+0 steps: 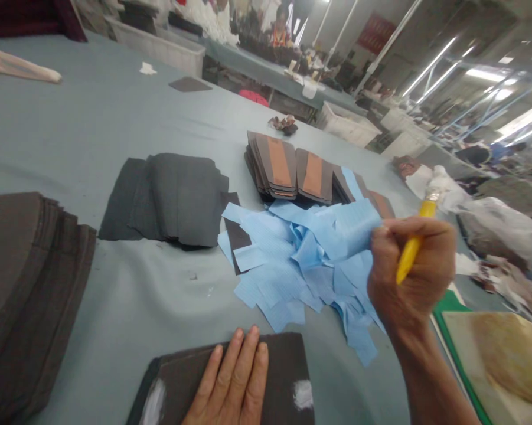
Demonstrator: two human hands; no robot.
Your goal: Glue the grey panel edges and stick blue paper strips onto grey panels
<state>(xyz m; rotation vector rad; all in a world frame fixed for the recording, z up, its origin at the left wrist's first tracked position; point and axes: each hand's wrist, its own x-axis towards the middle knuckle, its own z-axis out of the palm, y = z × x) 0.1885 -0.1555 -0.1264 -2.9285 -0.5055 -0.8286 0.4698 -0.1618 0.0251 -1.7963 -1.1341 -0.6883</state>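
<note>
My left hand (234,378) lies flat, fingers stretched out, on a small stack of dark brown fabric pieces (287,360). A white smear (303,394) shows on the top piece, with another near its left edge. My right hand (411,271) is closed around a brush (411,254) with a yellow handle, its pale bristles pointing up and away. Between the thumb and fingertips of that same hand is the end of a light blue strip (358,227). Below it spreads a loose heap of similar blue strips (283,283); whether they are cloth or paper I cannot tell.
Dark grey pieces (181,198) lie fanned out beyond my left hand, and a tall brown stack (18,295) stands at left. Bundles with orange-brown strips (278,165) sit behind the heap. A stained board (496,354) lies at right. White bins (348,124) stand past the table.
</note>
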